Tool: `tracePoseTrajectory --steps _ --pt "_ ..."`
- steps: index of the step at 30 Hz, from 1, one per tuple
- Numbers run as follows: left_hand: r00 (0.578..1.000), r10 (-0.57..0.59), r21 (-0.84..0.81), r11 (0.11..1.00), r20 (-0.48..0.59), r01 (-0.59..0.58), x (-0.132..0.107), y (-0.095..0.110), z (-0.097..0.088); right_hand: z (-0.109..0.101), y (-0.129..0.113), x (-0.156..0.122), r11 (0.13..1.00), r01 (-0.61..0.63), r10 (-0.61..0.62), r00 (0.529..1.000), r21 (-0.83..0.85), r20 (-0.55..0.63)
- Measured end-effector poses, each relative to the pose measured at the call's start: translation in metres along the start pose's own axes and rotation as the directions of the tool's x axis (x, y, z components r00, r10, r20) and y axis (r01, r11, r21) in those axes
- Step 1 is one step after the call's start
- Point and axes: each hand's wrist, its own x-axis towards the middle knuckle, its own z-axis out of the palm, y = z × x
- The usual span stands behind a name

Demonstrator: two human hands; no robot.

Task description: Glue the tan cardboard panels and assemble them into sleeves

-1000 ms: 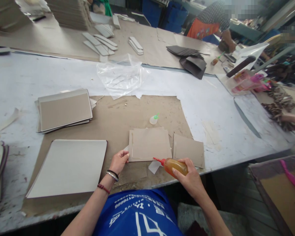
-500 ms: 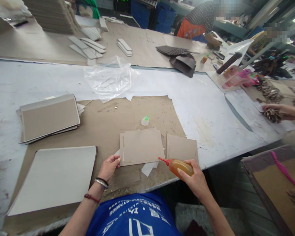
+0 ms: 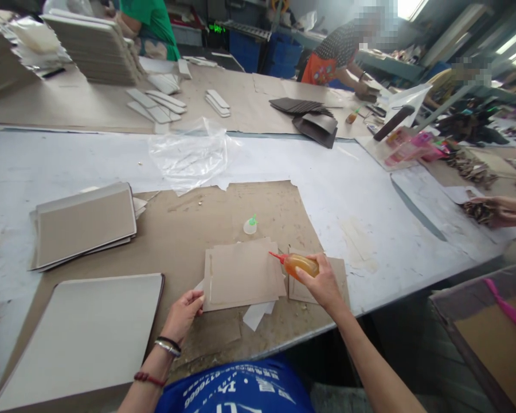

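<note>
Open tabletop (image 3: 348, 183) stretches right of the green-tipped white bottle (image 3: 250, 227); a plastic bag (image 3: 193, 156) obstructs behind-left, a cardboard sheet (image 3: 241, 275) in front.

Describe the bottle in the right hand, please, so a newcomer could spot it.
On the white table lies a large brown sheet, bearing a smaller brown board near its front edge. To that board's right, the right hand grips the bottle. Its amber body and red nozzle set it apart from the pale, green-tipped bottle beyond the board.
</note>
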Motion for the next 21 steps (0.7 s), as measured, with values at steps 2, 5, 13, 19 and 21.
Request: tracePoseTrajectory --steps 2,5,13,19,21 --pt "1.0 -0.002 -0.002 1.0 0.001 0.002 -0.001 0.001 0.001 0.001 -0.001 0.008 1.0 0.018 -0.018 1.0 -0.019 0.012" --pt "1.0 0.013 -0.003 1.0 0.003 -0.013 -0.002 0.001 0.001 -0.002 -0.004 0.013 0.999 0.023 -0.022 0.999 -0.041 0.032" --pt "1.0 0.004 -0.01 1.0 0.007 -0.004 0.0 0.0 0.0 -0.015 -0.004 -0.005 0.999 -0.007 0.013 0.992 -0.04 0.129" --pt "1.0 -0.009 -0.023 1.0 0.012 0.009 0.001 -0.001 -0.001 -0.02 0.007 -0.029 0.999 -0.015 0.021 0.986 -0.036 0.163" --pt "1.0 -0.02 -0.032 0.999 0.016 0.021 0.002 -0.002 -0.001 -0.023 0.008 -0.037 0.999 -0.035 0.04 0.984 -0.034 0.175"
